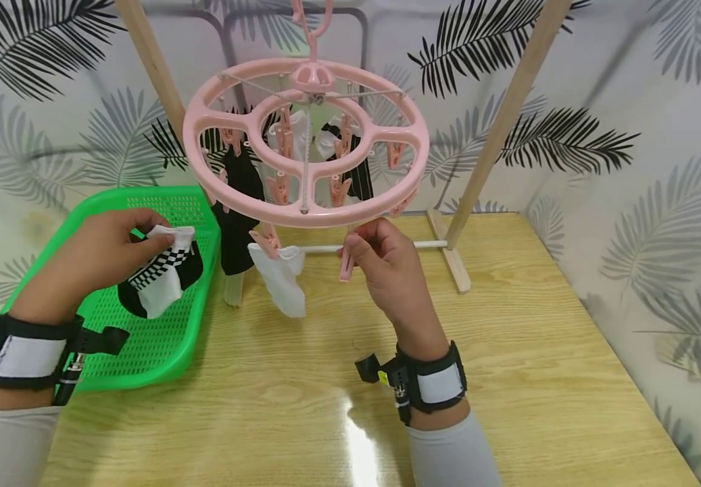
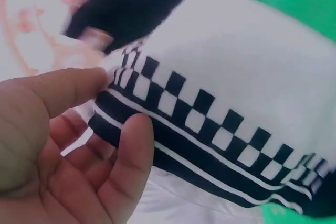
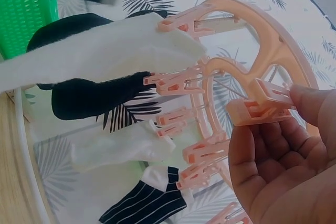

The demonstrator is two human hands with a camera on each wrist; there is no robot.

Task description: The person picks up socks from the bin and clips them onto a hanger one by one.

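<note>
Between thumb and fingers, my left hand [image 1: 103, 253] pinches a black-and-white sock [image 1: 163, 291] by its cuff, over the basket. Checks and stripes run across that sock [image 2: 199, 108] in the left wrist view. My right hand [image 1: 391, 274] pinches a pink clothespin [image 1: 347, 265] at the front right of a round pink hanger [image 1: 356, 215]. No cloth lies in this clothespin [image 3: 257, 109]. Left of it, a white sock [image 1: 283, 281] hangs from another clip, with a black sock [image 1: 239, 233] beside it. A striped sock [image 3: 149, 200] and another white sock [image 3: 126, 148] hang further round.
A green basket [image 1: 195, 338] stands at the left of the wooden table [image 1: 301, 419]. Wooden posts [image 1: 502, 135] of a stand rise behind the hanger, joined by a low white bar [image 1: 326, 249]. Leaf-patterned cloth [image 1: 648, 203] covers the back and right side.
</note>
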